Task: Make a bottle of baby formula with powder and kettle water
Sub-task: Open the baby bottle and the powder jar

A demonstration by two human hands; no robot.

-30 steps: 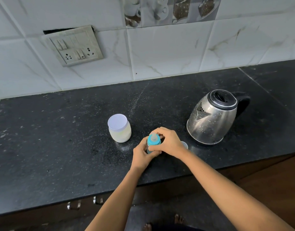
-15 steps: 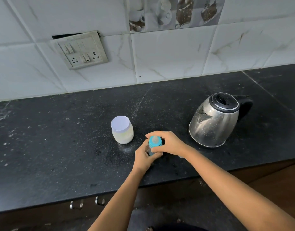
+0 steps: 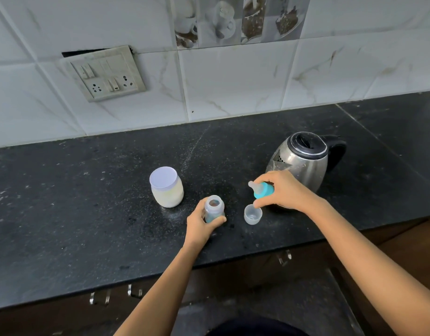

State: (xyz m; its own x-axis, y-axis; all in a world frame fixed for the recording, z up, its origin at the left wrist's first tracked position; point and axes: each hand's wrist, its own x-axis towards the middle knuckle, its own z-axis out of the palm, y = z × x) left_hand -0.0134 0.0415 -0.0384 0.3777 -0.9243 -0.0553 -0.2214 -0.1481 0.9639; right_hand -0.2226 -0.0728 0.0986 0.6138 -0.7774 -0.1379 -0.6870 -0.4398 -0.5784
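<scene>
- One open baby bottle (image 3: 214,209) is standing on the counter (image 3: 87,214), the left hand (image 3: 201,223) gripping it.
- One right hand (image 3: 283,191) is pinching one teal nipple ring (image 3: 263,190).
- One clear cap (image 3: 252,214), one powder jar (image 3: 166,190) and one kettle (image 3: 303,163) are sitting nearby.

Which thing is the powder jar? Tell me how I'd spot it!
Start at the shiny steel kettle on the black counter and look left, past both hands. The powder jar stands alone there, untouched. It is squat, holds pale cream powder and has a flat white lid, unlike the clear open bottle.

Soft, even, dim daylight; sharp centre, wide-angle bending at the edges.
</scene>
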